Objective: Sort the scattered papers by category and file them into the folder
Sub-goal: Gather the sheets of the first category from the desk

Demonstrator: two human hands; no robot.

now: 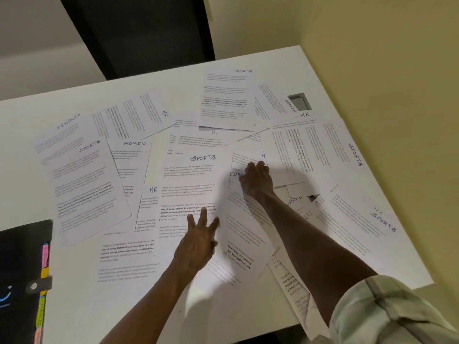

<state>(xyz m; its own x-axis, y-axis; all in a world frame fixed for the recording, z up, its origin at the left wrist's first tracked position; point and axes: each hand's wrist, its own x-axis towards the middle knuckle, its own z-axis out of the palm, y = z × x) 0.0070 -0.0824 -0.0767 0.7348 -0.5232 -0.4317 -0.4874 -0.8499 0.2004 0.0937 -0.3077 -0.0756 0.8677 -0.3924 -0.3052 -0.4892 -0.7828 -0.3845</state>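
Several printed sheets lie scattered and overlapping on a white table (74, 306), each with a handwritten heading: FINANCE, SPORTS, ADMIN or HR. My right hand (257, 181) rests near the middle with its fingers curled on the top edge of a FINANCE sheet (238, 209), partly covering the heading. My left hand (198, 240) lies flat with fingers spread on the lower part of a central SPORTS sheet (188, 184). A black folder (22, 274) with coloured tabs (44, 276) and a snap strap sits at the left front edge.
A black chair back (139, 33) stands beyond the far table edge. A yellow wall (385, 58) runs along the right side. A grey cable opening (300, 101) shows in the tabletop at the far right. Some sheets overhang the front right edge.
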